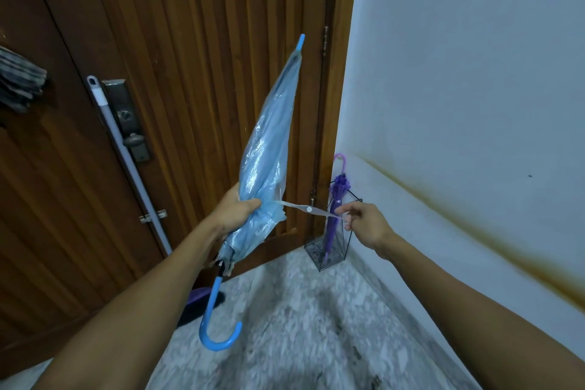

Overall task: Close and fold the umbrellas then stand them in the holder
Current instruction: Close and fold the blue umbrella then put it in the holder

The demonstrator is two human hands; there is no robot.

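Umbrellas here number 2: a closed, translucent light-blue plastic umbrella with a blue crook handle is held in the air in front of the brown slatted wooden door, tip up and tilted to the right, handle hanging low over the speckled stone floor. A folded purple umbrella already stands handle-up in the clear wire-framed glass holder, which sits on the floor in the corner where the door frame meets the white wall.

The left hand is curled round the gathered lower canopy, squeezing the pleats together. The right hand pinches the end of the clear tie strap with a white snap button and draws it out taut to the right.

To do this step well, I judge the left hand should keep the folds tight and twist them one way so they lie flat, while the right winds the strap snugly round the bundle and presses the snap shut. Slack plastic would likely bulge out and snag on the holder's rim.
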